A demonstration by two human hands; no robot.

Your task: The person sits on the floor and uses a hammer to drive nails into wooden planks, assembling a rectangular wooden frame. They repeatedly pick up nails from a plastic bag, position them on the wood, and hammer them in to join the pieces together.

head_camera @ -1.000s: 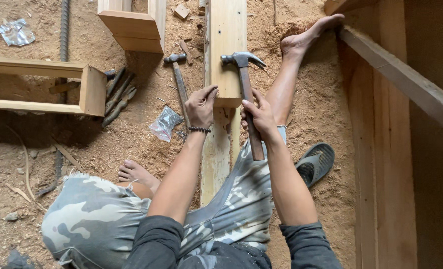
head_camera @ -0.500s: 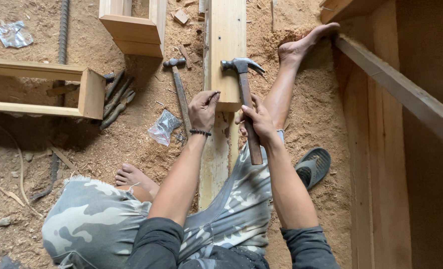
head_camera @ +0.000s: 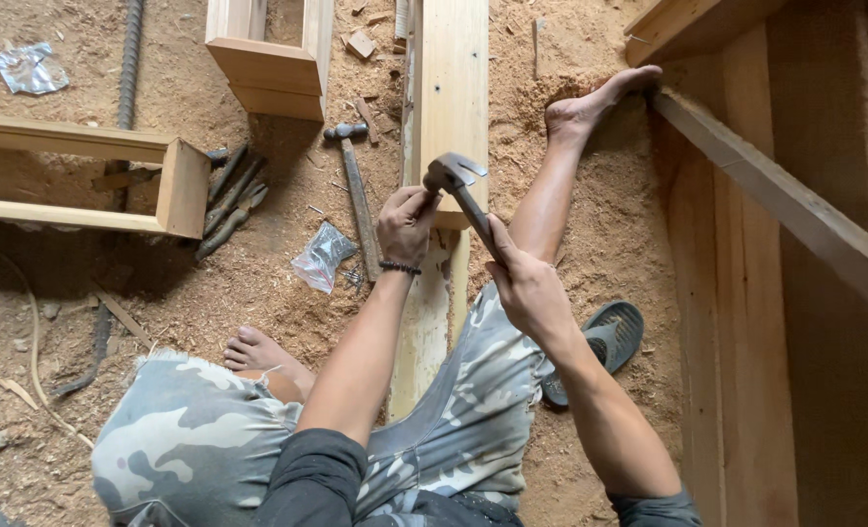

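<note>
The hands work close together over a long pale plank (head_camera: pixel 454 88) that runs away from the person along the sawdust floor (head_camera: pixel 258 283). The left hand (head_camera: pixel 407 222) is pinched narrow, fingertips pressed at the plank's near end as if steadying something small there; whether it is a nail I cannot tell. The right hand (head_camera: pixel 527 283) is wrapped around the handle of a claw hammer (head_camera: pixel 458 181), whose head hangs just above the left fingers, claw pointing away.

To strike well here, I would judge the left fingers should sit low and clear of the head, with short, square taps first.

Left of the hands, a second hammer (head_camera: pixel 354 185) lies on the floor beside the plank, with a small clear plastic bag (head_camera: pixel 322 256) near it. The plank itself passes between the person's legs, directly beneath both hands. A dark sandal (head_camera: pixel 605 342) lies to the right.
</note>
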